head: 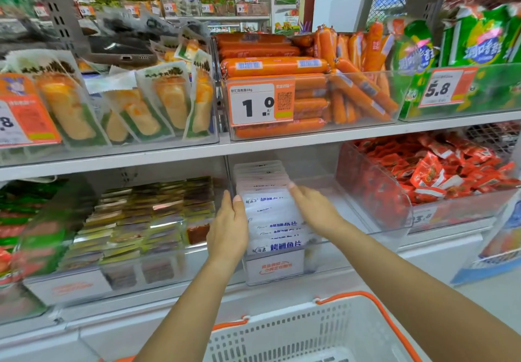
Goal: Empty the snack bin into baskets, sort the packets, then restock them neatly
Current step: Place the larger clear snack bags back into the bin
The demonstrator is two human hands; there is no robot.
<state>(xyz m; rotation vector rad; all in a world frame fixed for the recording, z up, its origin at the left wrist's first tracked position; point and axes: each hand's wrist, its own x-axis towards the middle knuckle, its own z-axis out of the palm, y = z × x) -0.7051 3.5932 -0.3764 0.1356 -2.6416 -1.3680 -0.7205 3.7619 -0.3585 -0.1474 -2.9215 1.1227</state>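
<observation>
left hand (pixel 229 227): sits flat against the left face of the packet row, fingers (pixel 238 206) straight, pressing rather than curling round anything.

white packets (pixel 272 215): a tight row of flat white pouches with blue print, standing on edge in the clear snack bin (pixel 282 270) on the lower shelf, filling only its left part.

feel, my guess: light, thin, glossy film, so pretty slippery and floppy one by one; as a squeezed block they should act stiff enough.

where to grab: honestly, clamp the row from both side faces, low down near the middle, so the inner ones don't squirt out.

right hand (pixel 315 209): resting on the right face of the same row, fingers mostly straight, nothing pinched.

basket (pixel 375 305): white with orange handles, just below the shelf, looks empty from what shows.
</observation>
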